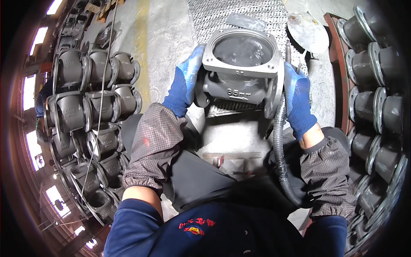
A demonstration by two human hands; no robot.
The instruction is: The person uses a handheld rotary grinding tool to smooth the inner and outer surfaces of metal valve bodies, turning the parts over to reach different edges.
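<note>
A grey cast-metal valve body (235,88) is in front of me, its square flange with a round opening facing up and a round flange on either side. My left hand (187,81), in a blue coated glove, grips the left side of the casting. Against its right flange lies my right hand (298,96), gloved alike, with the fingers partly hidden. A dark slim tool end (288,51) shows just past the right fingers. From beside that hand a grey corrugated hose (279,150) runs down to my right thigh.
Similar valve bodies (70,111) are stacked at the left, and more castings (364,64) line a red-brown rack (337,64) at the right. A textured metal plate (205,17) lies beyond my casting, with a flat grey piece (246,21) and a round disc (308,33). A cable (102,94) hangs at left.
</note>
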